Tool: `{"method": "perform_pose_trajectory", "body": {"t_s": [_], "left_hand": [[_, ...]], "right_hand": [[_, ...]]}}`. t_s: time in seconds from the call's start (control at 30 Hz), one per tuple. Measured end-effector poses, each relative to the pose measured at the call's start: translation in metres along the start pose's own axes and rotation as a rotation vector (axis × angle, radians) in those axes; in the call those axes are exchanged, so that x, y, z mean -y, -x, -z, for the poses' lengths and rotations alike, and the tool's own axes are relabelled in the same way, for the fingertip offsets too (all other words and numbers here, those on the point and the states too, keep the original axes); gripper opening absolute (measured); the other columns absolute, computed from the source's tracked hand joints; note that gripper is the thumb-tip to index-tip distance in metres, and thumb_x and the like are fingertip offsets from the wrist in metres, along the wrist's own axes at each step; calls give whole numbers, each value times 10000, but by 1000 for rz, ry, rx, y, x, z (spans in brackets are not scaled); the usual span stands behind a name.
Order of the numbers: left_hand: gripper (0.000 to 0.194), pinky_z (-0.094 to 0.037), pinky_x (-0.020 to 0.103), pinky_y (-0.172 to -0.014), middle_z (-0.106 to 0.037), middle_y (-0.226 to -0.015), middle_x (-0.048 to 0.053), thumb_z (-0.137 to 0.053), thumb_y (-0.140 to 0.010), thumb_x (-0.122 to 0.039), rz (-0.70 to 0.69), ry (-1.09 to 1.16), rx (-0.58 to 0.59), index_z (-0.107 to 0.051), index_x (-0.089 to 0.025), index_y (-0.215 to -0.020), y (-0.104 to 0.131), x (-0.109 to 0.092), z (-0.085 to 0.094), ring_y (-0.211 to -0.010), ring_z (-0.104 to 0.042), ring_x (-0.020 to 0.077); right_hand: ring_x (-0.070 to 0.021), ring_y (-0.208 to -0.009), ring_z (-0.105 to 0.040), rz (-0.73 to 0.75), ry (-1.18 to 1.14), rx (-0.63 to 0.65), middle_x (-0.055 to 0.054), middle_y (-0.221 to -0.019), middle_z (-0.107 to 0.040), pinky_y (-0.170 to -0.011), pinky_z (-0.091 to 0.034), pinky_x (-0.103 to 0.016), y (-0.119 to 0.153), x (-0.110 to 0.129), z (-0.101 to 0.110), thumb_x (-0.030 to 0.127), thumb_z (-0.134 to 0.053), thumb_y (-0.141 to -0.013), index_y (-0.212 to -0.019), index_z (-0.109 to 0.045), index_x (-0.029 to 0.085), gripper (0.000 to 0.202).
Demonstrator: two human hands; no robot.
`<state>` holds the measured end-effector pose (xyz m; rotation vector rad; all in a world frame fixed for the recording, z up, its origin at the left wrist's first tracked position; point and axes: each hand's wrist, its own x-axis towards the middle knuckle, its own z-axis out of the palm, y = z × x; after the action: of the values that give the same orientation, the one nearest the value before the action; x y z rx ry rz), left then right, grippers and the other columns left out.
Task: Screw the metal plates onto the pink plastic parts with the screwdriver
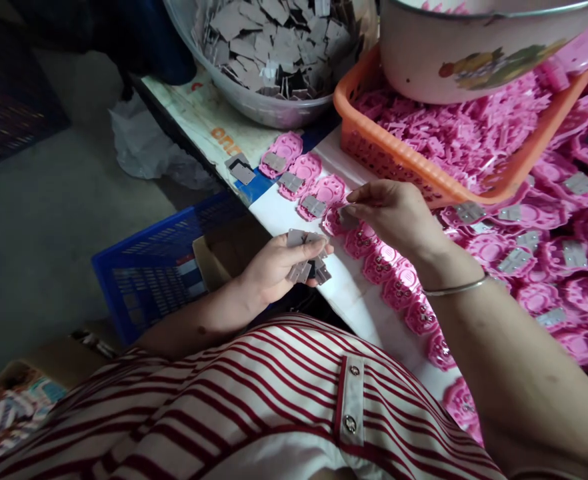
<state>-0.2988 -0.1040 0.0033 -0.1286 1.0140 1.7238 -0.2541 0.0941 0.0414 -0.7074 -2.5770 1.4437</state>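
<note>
Table (283,215): white covering along the work edge, printed sheet toward the far corner. Heap of pink casings (489,248) spread over its right side, several bearing grey plates.

Orange basket (391,139) beyond the right hand, filled with small pink pieces; enamel basin (421,63), fruit-patterned, above the basket's far part. Clear plastic bowl (284,115) to its left, full of grey plates. Blue crate (124,263) below table level, left of the person.

Right hand (404,213), thin bangle (457,288) at the wrist: reaches over the row, grip narrow, thumb and fingertips pinching one grey plate (347,217) at the fourth casing from the far end. Left hand (269,267): near the table edge, partly closed round a loose bunch of grey plates (299,271), fanned out, thumb on top.

Row of pink casings (328,189): runs diagonally from the far corner toward the body, passing under the right hand. Farthest three each carry a grey plate across the lower part; nearer ones show small shiny metal parts. Loose grey plates (243,173) lie overlapping just beside the far end of the row, at the table edge.
</note>
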Motion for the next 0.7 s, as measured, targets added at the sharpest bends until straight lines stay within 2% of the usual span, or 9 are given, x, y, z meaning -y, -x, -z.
{"method": "perform_pose_trajectory", "body": {"t_s": [0.13, 0.23, 0.33, 0.4, 0.5, 0.7], "left_hand": [[317, -488, 157, -386, -719, -788, 31, -882, -664, -284, 23, 2, 3, -688, -116, -851, 0, 2, -2, -531, -637, 96], [346, -492, 159, -386, -723, -811, 32, -903, -635, -310, 22, 3, -5, -700, -120, -841, 0, 2, -2, -528, -631, 91], [354, -503, 167, -389, -724, -864, 35, -914, -616, -332, 25, -16, 2, -722, -122, -826, 0, 3, -3, -533, -627, 87], [349, -504, 166, -392, -701, -826, 24, -903, -637, -332, 30, -39, 10, -742, -119, -861, 0, 4, -5, -533, -616, 83], [385, -505, 164, -396, -637, -714, -8, -875, -681, -312, 31, -48, 9, -751, -110, -985, 0, 8, -8, -526, -582, 75], [428, -528, 171, -414, -604, -703, -26, -833, -730, -256, 48, -58, 6, -727, -130, -1124, 0, 12, -14, -547, -564, 72]], "right_hand": [[-142, -627, -609, 8, 58, 53, -20, -687, -703, -674, -487, -300, -6, -2, -11, 181, -707, -739, -723, -739, 168, 38], [-172, -714, -645, 47, 154, 34, -35, -764, -725, -754, -489, -328, -6, -2, -13, 222, -719, -755, -790, -760, 175, 72], [-201, -793, -658, 79, 307, -52, -70, -879, -740, -810, -482, -357, -1, -4, -3, 265, -679, -803, -913, -770, 179, 166], [-218, -811, -662, 72, 386, -69, -98, -928, -742, -808, -480, -373, 4, -10, 7, 271, -618, -849, -973, -766, 172, 217], [-253, -866, -665, 100, 513, -39, -135, -964, -734, -823, -476, -400, 13, -22, 19, 280, -551, -888, -992, -765, 160, 266], [-266, -914, -649, 203, 618, -20, -153, -1003, -716, -853, -489, -406, 23, -36, 23, 254, -485, -901, -1013, -754, 160, 307]]}}
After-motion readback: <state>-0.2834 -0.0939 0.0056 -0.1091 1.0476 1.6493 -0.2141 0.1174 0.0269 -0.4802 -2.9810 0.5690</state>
